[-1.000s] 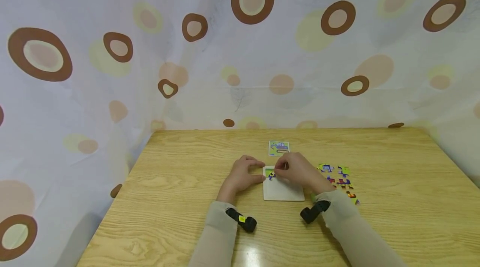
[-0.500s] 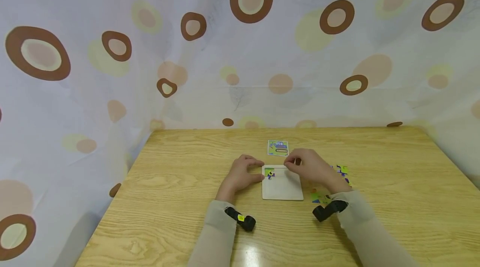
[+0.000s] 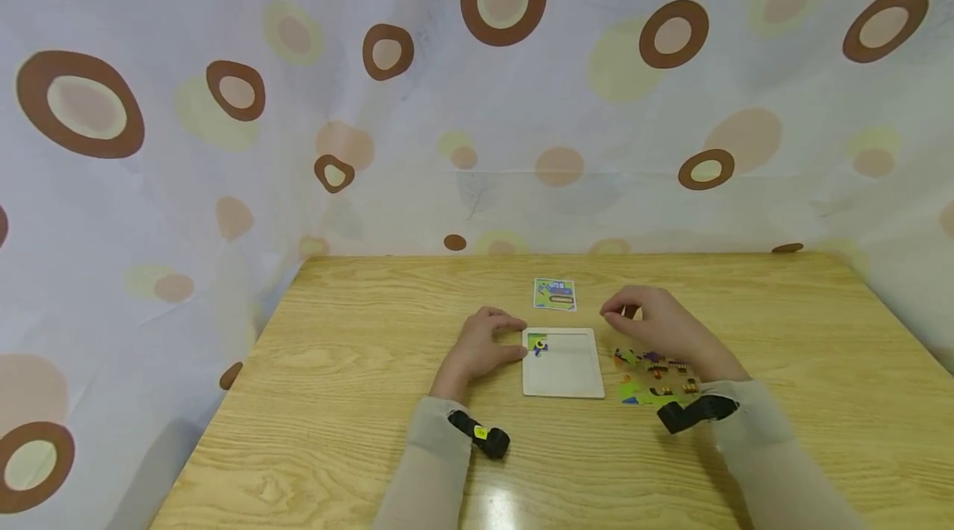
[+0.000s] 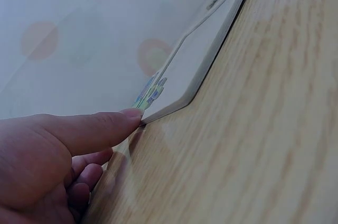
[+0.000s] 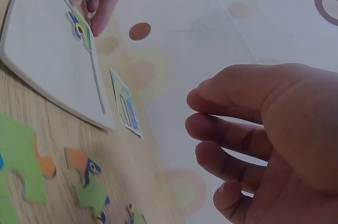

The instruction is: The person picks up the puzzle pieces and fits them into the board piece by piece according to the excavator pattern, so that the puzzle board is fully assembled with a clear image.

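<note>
On the yellow wood-grain table (image 3: pixel 358 364), the relaxed left hand (image 3: pixel 483 346) touches a square white board (image 3: pixel 564 374) bearing a green-and-purple puzzle piece (image 3: pixel 538 343) far left. The right hand (image 3: pixel 663 329), loosely curled, empty, hangs near multicoloured jigsaw pieces (image 3: pixel 630 392); a low wrist pass could scatter them.

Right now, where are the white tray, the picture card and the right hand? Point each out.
White tray (image 3: pixel 565 372), head view: bare middle of its surface.
Picture card (image 3: pixel 555 295), head view: middle of its printed face.
Right hand (image 3: pixel 659 323), head view: back of the hand.
</note>
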A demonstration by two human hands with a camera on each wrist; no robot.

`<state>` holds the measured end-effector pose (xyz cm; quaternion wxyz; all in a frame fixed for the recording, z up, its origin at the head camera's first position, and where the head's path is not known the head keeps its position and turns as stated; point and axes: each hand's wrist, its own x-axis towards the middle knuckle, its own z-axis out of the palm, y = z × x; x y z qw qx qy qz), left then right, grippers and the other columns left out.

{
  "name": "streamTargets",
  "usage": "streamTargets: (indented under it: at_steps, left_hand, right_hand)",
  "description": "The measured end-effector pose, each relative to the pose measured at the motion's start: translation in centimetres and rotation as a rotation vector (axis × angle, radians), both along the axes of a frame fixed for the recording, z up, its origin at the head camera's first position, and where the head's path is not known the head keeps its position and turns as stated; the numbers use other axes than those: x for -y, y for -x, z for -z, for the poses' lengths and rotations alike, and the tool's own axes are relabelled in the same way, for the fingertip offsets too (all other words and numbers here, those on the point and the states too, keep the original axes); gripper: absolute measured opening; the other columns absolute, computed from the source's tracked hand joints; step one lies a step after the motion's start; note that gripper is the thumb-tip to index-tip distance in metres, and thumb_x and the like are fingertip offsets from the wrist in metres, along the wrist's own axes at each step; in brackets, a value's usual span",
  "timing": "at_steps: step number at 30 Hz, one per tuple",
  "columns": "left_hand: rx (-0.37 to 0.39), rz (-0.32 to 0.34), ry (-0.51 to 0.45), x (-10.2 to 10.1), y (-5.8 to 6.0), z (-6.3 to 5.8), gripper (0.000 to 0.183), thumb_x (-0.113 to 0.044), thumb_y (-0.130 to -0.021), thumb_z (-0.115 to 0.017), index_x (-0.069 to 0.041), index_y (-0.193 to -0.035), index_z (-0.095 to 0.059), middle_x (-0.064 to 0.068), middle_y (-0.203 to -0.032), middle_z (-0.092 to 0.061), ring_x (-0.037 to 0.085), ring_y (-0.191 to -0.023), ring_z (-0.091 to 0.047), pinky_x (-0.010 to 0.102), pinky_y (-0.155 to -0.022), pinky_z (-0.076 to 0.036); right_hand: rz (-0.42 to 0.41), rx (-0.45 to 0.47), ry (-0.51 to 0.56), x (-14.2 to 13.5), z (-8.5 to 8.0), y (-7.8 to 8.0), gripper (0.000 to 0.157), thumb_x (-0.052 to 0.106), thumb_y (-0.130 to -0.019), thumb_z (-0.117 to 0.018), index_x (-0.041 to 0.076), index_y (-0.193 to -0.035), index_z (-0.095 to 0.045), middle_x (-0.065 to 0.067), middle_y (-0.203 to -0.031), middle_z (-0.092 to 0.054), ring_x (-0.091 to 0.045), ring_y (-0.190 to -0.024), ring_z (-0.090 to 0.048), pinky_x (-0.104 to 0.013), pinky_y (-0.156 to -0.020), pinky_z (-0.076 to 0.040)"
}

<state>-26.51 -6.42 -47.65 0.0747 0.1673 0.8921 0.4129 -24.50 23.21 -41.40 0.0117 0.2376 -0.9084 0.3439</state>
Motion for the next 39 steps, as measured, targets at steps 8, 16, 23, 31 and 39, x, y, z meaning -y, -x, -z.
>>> streamTargets:
  at_steps: [8,16,23,31,39]
  left_hand:
    - [0.003,-0.005,-0.010,-0.2,0.0,0.1,0.037,-0.021,-0.086,-0.079,-0.017,-0.122,-0.071,0.008,-0.133,-0.049,0.032,-0.129,-0.041,0.047,-0.108,-0.035]
    - [-0.005,0.002,-0.007,-0.3,0.0,0.1,0.037,-0.021,-0.086,-0.079,-0.016,-0.123,-0.071,0.008,-0.132,-0.049,0.032,-0.128,-0.041,0.047,-0.107,-0.035]
    - [0.001,0.004,-0.009,-0.4,-0.1,0.2,0.037,-0.021,-0.087,-0.078,-0.016,-0.123,-0.071,0.008,-0.133,-0.049,0.032,-0.129,-0.041,0.047,-0.108,-0.035]
    - [-0.011,0.004,0.005,-0.4,-0.1,0.1,0.037,-0.021,-0.086,-0.079,-0.016,-0.122,-0.071,0.008,-0.132,-0.050,0.032,-0.128,-0.041,0.047,-0.107,-0.035]
    - [-0.015,0.000,-0.001,-0.2,0.0,0.3,0.036,-0.022,-0.087,-0.078,-0.017,-0.122,-0.071,0.008,-0.132,-0.050,0.032,-0.128,-0.042,0.048,-0.107,-0.035]
  right_hand:
    - [0.028,0.009,-0.011,-1.9,-0.3,-0.5,0.015,0.014,-0.097,-0.065,0.005,-0.107,-0.072,0.000,-0.095,-0.065,-0.019,-0.081,-0.056,-0.029,-0.061,-0.050]
    - [0.052,-0.023,-0.039,-3.5,0.2,-0.5,0.016,0.013,-0.095,-0.068,0.003,-0.107,-0.071,-0.001,-0.096,-0.065,-0.018,-0.082,-0.057,-0.030,-0.063,-0.049]
    - [0.080,-0.007,-0.054,-4.7,0.6,-0.6,0.019,0.011,-0.093,-0.069,0.001,-0.109,-0.071,-0.003,-0.097,-0.065,-0.019,-0.083,-0.055,-0.029,-0.061,-0.047]
    - [0.111,0.015,-0.064,-5.3,1.0,-0.5,0.021,0.014,-0.093,-0.070,0.002,-0.111,-0.070,-0.004,-0.098,-0.064,-0.020,-0.085,-0.053,-0.029,-0.062,-0.047]
    - [0.126,0.058,-0.061,-5.8,1.6,-0.1,0.023,0.015,-0.093,-0.070,0.001,-0.112,-0.070,-0.004,-0.097,-0.063,-0.020,-0.085,-0.053,-0.029,-0.063,-0.048]
